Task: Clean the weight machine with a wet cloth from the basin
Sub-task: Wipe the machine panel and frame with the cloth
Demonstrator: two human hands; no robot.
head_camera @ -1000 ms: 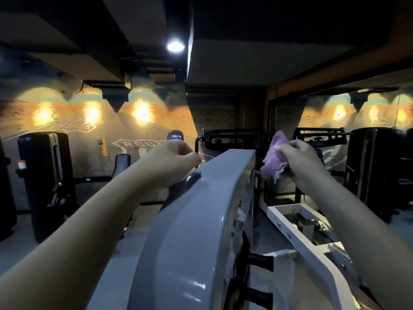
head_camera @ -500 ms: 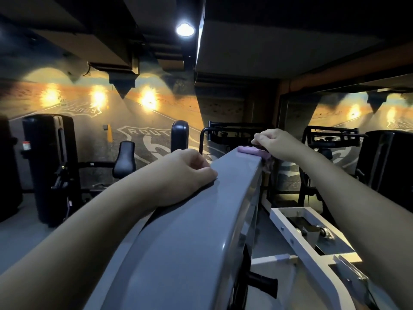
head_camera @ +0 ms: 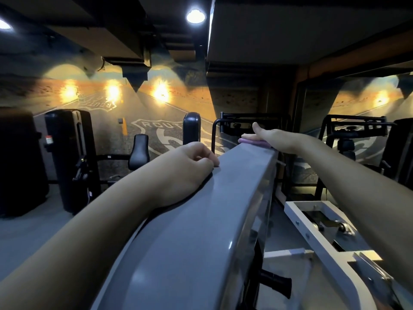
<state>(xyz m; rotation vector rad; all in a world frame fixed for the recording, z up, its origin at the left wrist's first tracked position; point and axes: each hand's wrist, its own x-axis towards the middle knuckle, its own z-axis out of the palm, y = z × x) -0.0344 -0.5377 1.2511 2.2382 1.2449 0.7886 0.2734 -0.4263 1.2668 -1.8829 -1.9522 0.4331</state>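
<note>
The weight machine's grey top cover (head_camera: 201, 220) runs from the bottom centre away toward the far wall. A purple cloth (head_camera: 252, 141) lies flat on its far end. My right hand (head_camera: 268, 136) presses down on the cloth with straight, flat fingers, thumb stuck out to the left. My left hand (head_camera: 192, 162) rests on the cover's left edge nearer to me, fingers curled under loosely and holding nothing. No basin is in view.
A white frame with pulleys (head_camera: 324, 224) sits low on the right beside the cover. Black machines (head_camera: 69, 157) and padded seats (head_camera: 139, 151) stand at left. A black rack (head_camera: 245, 121) is beyond the cover's far end, and another rack (head_camera: 355, 126) stands at right.
My right hand brought the bunched cloth down from the air onto the cover's far end and flattened over it. My left hand stayed on the left edge. The view rose slightly.
</note>
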